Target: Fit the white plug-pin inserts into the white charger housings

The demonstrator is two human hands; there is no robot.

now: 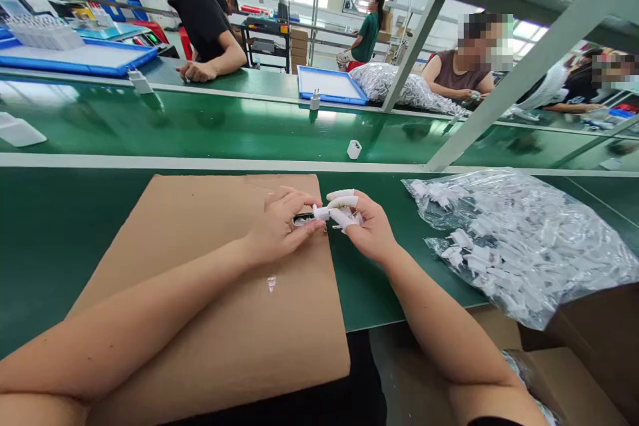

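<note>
My left hand (279, 223) and my right hand (362, 226) meet over the far right corner of a brown cardboard sheet (214, 299). Between them is a small white plug adapter (322, 213). The right hand's fingers wear white finger cots and curl round the adapter and other small white parts. The left hand's fingers pinch a small dark, shiny piece (302, 219) against the adapter's left end. A tiny clear scrap (271, 283) lies on the cardboard below the left wrist.
A clear plastic bag (519, 239) full of white adapters lies at the right. Beyond a white rail runs a green conveyor belt (224, 126) with single white adapters (354, 148) on it. Blue trays and other people stand across the belt. Cardboard boxes (589, 359) sit lower right.
</note>
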